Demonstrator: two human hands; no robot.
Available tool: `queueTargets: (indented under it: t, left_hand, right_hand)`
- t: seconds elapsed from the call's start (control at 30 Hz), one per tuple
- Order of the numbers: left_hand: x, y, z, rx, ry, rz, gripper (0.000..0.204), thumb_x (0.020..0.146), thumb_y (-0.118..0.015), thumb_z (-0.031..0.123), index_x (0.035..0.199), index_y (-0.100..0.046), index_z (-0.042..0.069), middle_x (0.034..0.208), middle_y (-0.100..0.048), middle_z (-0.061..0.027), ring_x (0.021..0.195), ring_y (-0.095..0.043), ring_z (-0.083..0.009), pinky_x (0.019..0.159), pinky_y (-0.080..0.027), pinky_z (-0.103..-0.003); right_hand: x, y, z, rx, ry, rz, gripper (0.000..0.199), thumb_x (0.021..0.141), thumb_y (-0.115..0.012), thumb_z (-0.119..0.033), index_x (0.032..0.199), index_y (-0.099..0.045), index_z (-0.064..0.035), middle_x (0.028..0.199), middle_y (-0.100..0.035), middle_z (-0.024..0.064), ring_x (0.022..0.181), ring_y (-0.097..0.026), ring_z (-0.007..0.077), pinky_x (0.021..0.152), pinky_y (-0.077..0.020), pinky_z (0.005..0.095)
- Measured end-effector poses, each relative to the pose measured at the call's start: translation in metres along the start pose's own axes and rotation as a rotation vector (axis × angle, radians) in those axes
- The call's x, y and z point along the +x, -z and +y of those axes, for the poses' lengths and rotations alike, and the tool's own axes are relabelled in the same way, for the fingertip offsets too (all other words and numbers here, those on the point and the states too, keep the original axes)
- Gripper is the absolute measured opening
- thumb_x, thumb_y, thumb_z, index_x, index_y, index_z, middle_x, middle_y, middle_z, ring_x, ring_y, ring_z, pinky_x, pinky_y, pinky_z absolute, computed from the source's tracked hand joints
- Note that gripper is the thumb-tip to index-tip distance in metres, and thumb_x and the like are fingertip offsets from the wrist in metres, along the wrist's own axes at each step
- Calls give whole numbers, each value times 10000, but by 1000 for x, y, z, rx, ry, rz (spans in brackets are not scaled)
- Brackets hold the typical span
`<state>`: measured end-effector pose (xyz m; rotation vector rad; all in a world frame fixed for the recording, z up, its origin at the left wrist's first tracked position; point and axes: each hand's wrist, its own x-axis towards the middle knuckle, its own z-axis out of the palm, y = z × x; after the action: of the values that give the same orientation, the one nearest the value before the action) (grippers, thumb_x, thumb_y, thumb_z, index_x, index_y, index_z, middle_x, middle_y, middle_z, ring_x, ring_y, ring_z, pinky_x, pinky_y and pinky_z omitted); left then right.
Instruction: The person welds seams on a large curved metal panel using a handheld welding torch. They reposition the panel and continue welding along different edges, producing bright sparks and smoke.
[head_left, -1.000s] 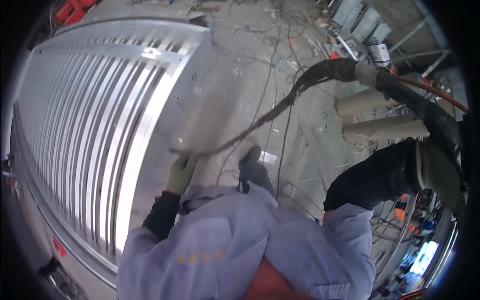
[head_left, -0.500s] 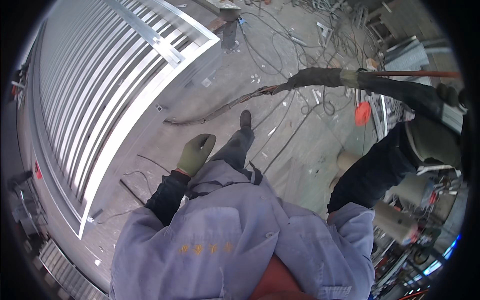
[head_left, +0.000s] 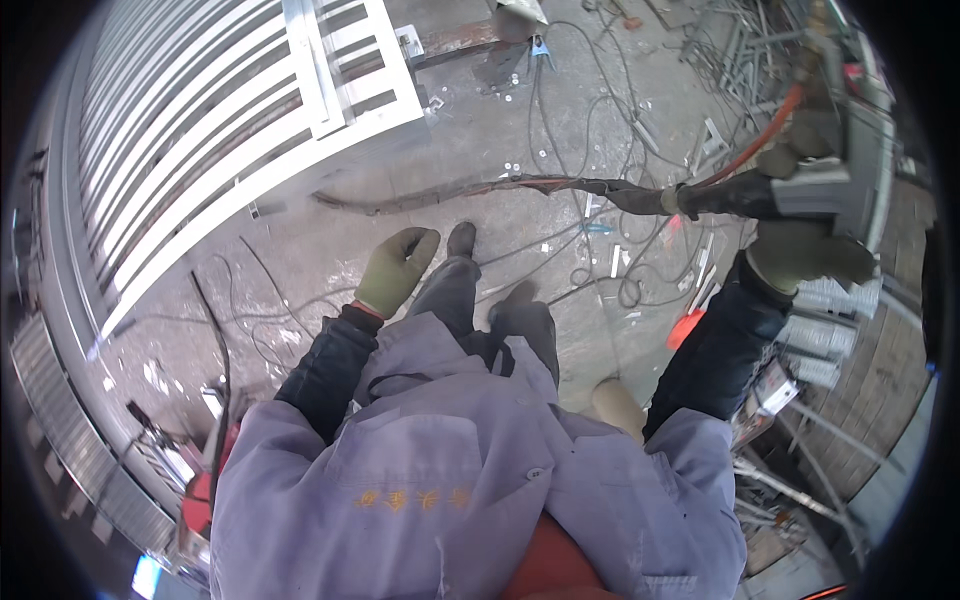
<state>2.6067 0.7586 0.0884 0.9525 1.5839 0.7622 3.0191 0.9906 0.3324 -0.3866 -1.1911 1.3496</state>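
Observation:
My left hand [head_left: 395,275], in an olive-green glove, hangs beside my thigh, its fingers loosely curled and a gap between thumb and fingers. Nothing shows in it. At the right, my gloved right hand [head_left: 808,258] is closed around a grey, flat-sided tool [head_left: 868,180], whose kind I cannot make out. Dark fingers show above the grip. From that hand a thick black-sleeved cable [head_left: 615,192] runs left across the floor ahead of my feet. An orange hose [head_left: 765,135] rises beside the same hand.
A large slatted metal frame [head_left: 250,155] fills the left side. Thin cables [head_left: 625,285] and metal scraps litter the concrete floor [head_left: 480,120]. Steel offcuts [head_left: 755,50] lie at the far right, and stacked metal pieces [head_left: 825,335] stand beyond my right forearm. An orange-red object [head_left: 686,328] is near it.
My view has shifted, and a second, blurred foot now shows. My right hand has come further into view with the grey tool. The left hand keeps its loose curl.

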Motion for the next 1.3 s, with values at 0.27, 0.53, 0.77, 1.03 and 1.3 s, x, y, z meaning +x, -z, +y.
queueTargets:
  t: [0.27,0.53,0.77,1.03,1.3]
  left_hand:
    - [-8,-71,1,-30,189,277,449,1070,-697,371,1249,-734,-39,1010,-772,-115,931,-697,-159,851,-555,-313]
    - [44,-197,-17,-205,259,319,398,1081,-670,334,1252,-733,-20,1115,-781,-113,1075,-705,-180,958,-542,-328]
    - [160,-251,-85,-286,84,486,283,1029,-725,253,1142,-771,-2,980,-792,-136,945,-748,-231,846,-558,-350]
    - [225,-168,-78,-89,-587,1158,297,1001,-763,125,1269,-717,8,1238,-733,-152,1138,-702,-257,1013,-537,-376]
    - [240,-132,-76,105,-939,1338,359,1013,-752,151,1317,-677,-25,1361,-663,-203,1255,-650,-304,1080,-510,-404]
  right_hand:
    - [70,78,97,129,-90,-153,1252,688,-649,-981,1373,-567,63,1247,-659,231,952,-704,330,785,-633,448]
    - [105,142,83,184,68,-280,1162,752,-622,-962,1351,-589,32,1230,-672,225,900,-718,328,729,-645,434]
    - [-19,256,234,79,-46,0,1083,809,-602,-941,1343,-600,1,1227,-684,222,855,-735,324,676,-655,415]
    - [-148,219,439,-388,-501,-28,1045,911,-439,-941,1392,-592,-26,1186,-715,93,970,-728,219,809,-602,360]
    - [-128,125,438,-2,-544,-580,1160,743,-925,-656,1523,-486,82,1353,-658,205,1076,-729,251,881,-600,310]
